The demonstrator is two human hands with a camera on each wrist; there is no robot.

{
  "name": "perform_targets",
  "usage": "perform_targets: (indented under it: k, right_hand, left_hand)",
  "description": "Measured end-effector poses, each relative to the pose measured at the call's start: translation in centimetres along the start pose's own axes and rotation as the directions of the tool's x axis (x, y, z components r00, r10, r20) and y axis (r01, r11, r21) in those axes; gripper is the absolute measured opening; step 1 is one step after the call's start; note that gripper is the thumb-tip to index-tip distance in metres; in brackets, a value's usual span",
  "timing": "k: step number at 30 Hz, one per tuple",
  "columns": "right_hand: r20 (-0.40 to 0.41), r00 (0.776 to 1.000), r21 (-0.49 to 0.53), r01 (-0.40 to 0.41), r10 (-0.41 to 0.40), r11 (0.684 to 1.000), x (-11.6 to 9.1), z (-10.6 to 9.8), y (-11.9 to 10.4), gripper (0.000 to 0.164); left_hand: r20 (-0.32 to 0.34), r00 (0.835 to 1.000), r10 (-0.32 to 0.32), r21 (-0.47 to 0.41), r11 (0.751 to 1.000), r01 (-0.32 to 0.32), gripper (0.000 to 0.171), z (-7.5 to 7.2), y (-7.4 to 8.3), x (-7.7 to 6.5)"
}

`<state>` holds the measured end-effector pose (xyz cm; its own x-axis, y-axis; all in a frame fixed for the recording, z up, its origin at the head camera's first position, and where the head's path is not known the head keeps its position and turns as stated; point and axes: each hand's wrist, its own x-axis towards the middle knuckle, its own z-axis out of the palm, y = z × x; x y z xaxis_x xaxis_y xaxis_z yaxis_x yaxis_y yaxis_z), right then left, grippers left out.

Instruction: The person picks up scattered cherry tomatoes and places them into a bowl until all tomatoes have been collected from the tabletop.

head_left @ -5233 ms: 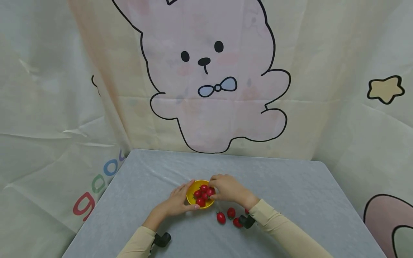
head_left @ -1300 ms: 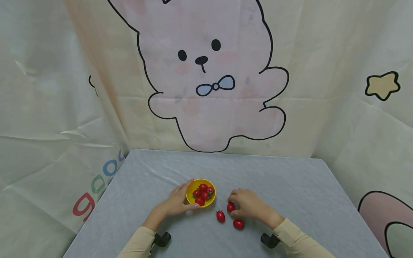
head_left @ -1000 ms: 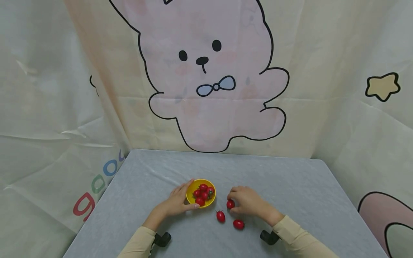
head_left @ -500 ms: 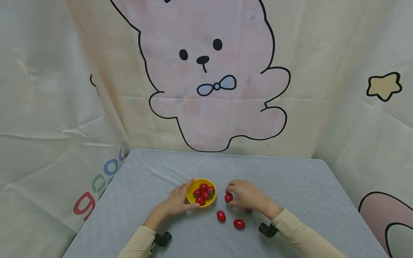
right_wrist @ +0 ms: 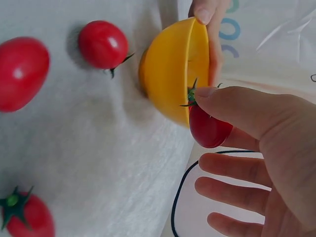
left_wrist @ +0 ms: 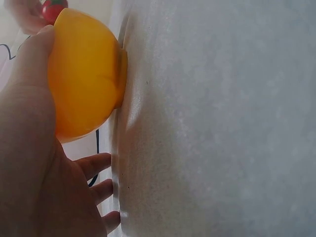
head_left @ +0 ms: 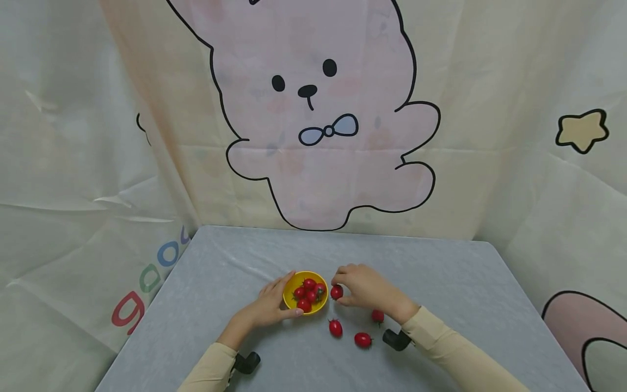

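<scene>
My left hand (head_left: 266,309) holds the side of a small yellow bowl (left_wrist: 86,74), with its thumb at the near rim and its forefinger reaching the far rim. Several red cherry tomatoes (head_left: 303,306) lie inside the bowl. Between thumb and forefinger, my right hand (head_left: 369,287) pinches another cherry tomato (right_wrist: 210,126) with a green stem; its other fingers extend freely. That fruit is just right of the bowl, above the cloth. Three loose tomatoes lie nearer: one on the left (head_left: 335,328), a tomato in the middle (head_left: 363,341) and a third tomato (head_left: 377,316) by the right wrist.
A grey-blue cloth covers the table (head_left: 235,256). Behind it hangs a curtain (head_left: 318,185) printed with a pink cartoon animal. Black wrist cameras sit under both forearms, the right camera (head_left: 397,340) close to the loose tomatoes.
The right hand has dropped one tomato into the bowl, picked another up from the table and carried it left and away from me, up to the bowl. My left hand has stayed at the bowl.
</scene>
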<state>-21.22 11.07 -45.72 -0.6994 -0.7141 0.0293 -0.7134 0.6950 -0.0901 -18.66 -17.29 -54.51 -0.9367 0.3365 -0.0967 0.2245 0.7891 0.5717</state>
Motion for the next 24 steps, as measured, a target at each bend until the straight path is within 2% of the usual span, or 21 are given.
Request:
perform_targets:
  k: [6, 12, 24]
  right_hand:
    - [-0.023, 0.999, -0.033, 0.048, -0.049, 0.998, 1.1, -0.1, -0.9, 0.039]
    - [-0.039, 0.996, -0.063, 0.083, -0.086, 0.995, 1.9, -0.2, -2.1, 0.040]
    - [-0.047, 0.992, -0.044, 0.114, -0.116, 0.993, 3.4, 0.1, -3.2, 0.039]
  left_hand:
    - [-0.003, 1.000, -0.012, -0.005, 1.000, 0.012, 0.105, 0.0, -0.1, -0.1]
    - [-0.010, 1.000, 0.010, -0.003, 1.000, -0.010, 0.104, 0.0, -0.3, -0.2]
    - [-0.004, 1.000, 0.015, -0.014, 1.000, -0.015, 0.102, 0.0, -0.2, -0.1]
